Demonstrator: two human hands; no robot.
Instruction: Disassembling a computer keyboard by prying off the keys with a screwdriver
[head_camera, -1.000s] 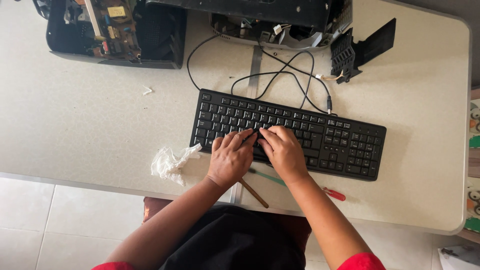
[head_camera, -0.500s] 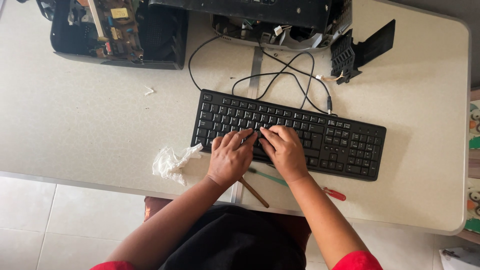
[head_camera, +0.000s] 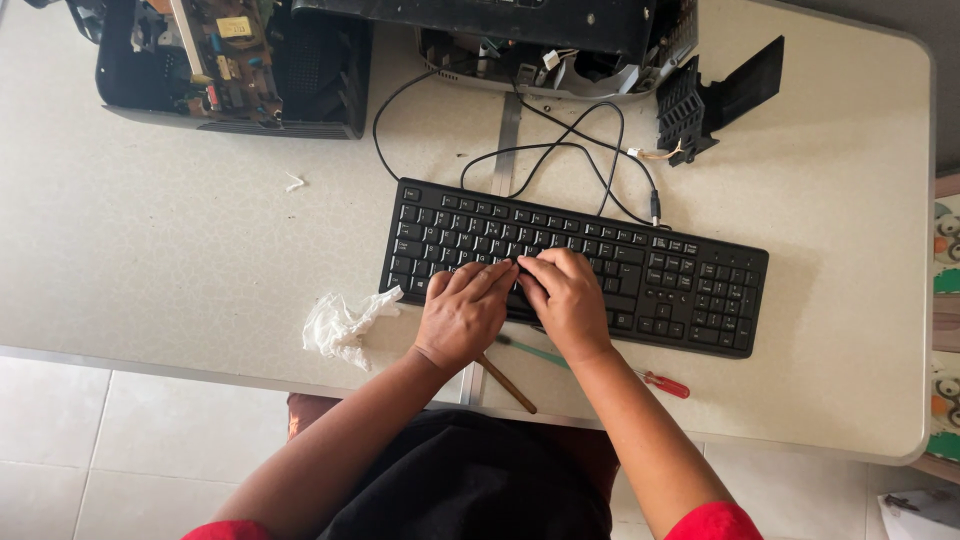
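One black keyboard (head_camera: 573, 266) lies slightly askew near the desk's (head_camera: 150, 250) front edge, its cable looping back. Both hands crowd one spot mid-board: left hand (head_camera: 463, 313) and right hand (head_camera: 567, 300), fingers bunched together, pressing on keys. Beside them: one crumpled tissue (head_camera: 343, 322), one brown stick (head_camera: 506, 383), one red-handled screwdriver (head_camera: 640, 377) (half hidden), two opened black devices behind.

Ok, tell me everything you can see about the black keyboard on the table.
The keyboard is black, full-size, with a number pad at its right end, plastic by its look. It lies flat and slightly slanted on the pale table. A black cable runs from its back edge. The left hand and right hand rest on its front keys.
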